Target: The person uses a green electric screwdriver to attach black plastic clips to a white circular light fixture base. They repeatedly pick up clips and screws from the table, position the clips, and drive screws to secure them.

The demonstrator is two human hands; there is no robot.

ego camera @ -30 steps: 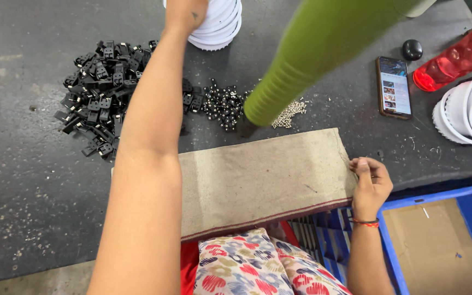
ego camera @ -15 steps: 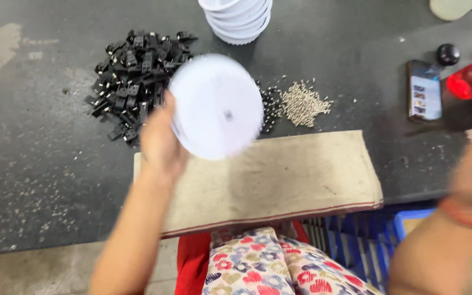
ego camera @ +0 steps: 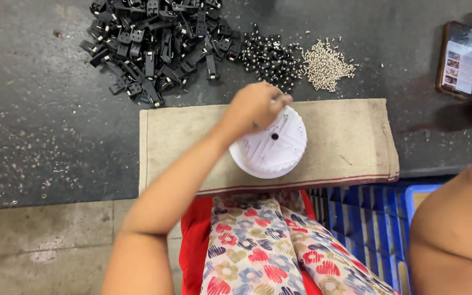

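White round plastic disc (ego camera: 271, 146) lying flat on beige cloth mat (ego camera: 350, 139), gripped at its far-left rim by left hand (ego camera: 255, 106); right hand mostly cropped, grip unreadable.

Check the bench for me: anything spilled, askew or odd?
Mostly tidy. A few silver screws lie scattered off their pile toward the phone. The left hand holds the white round part flat on the beige cloth. No damage visible.
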